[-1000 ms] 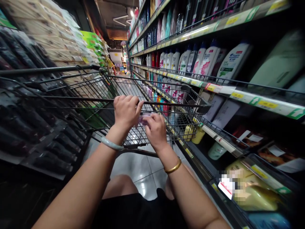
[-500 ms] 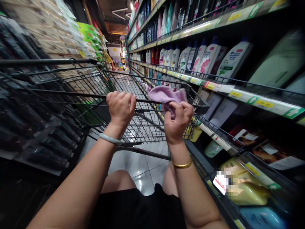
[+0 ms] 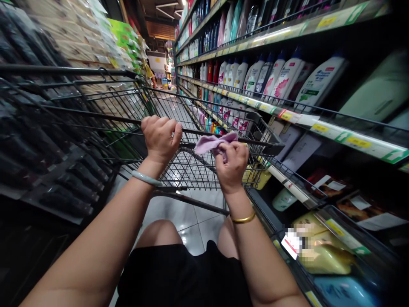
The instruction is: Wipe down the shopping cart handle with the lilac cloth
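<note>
A black wire shopping cart [image 3: 105, 128] stands in front of me in a shop aisle. My left hand [image 3: 160, 137] is closed around the cart's handle bar [image 3: 105, 120], a pale bangle on that wrist. My right hand [image 3: 230, 164] is closed on a pink cloth [image 3: 211, 143] and holds it against the handle bar to the right of my left hand. A gold bangle sits on my right wrist. The cart's basket looks empty through the wires.
Shelves [image 3: 319, 123] of shampoo and other bottles run close along the right, with packets on the lower tiers. On the left are racks of dark packaged goods [image 3: 47, 170] and stacked paper products. The tiled aisle [image 3: 188, 217] continues ahead past the cart.
My right hand left the handle beside my left hand, rose to the right with the pink cloth spread out, then came back down onto the bar. The left hand kept its grip.
</note>
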`<state>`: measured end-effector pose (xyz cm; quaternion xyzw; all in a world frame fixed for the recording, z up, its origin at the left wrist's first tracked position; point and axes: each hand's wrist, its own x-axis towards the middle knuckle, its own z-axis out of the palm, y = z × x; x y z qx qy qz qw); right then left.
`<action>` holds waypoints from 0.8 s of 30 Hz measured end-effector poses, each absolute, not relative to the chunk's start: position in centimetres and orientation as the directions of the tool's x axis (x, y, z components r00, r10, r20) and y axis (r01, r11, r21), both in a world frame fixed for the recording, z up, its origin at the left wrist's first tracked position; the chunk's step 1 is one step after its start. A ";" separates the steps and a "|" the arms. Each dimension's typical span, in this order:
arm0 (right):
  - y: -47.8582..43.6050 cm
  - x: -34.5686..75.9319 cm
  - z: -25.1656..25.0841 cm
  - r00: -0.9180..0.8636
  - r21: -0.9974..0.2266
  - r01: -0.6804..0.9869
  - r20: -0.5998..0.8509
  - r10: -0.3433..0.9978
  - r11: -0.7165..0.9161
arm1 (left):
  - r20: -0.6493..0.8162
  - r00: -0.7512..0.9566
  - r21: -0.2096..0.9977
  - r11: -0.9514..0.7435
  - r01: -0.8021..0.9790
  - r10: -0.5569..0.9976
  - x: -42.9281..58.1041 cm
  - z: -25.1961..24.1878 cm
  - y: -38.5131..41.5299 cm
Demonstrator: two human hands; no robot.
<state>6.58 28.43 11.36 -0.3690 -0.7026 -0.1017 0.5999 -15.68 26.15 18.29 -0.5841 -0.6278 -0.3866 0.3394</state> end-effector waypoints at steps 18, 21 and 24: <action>27.9 7.5 7.4 -0.399 -0.008 0.638 0.852 0.340 0.770 | 0.921 -0.081 0.171 -0.206 0.963 0.382 -7.9 16.6 27.9; 28.5 8.3 8.6 -0.311 -0.036 0.674 0.893 0.327 0.738 | 0.930 -0.086 0.176 -0.224 0.959 0.358 -8.2 15.8 28.6; 29.0 8.2 7.5 -0.488 0.102 0.640 0.819 0.301 0.761 | 0.925 -0.071 0.174 -0.249 0.953 0.375 -8.9 15.6 28.7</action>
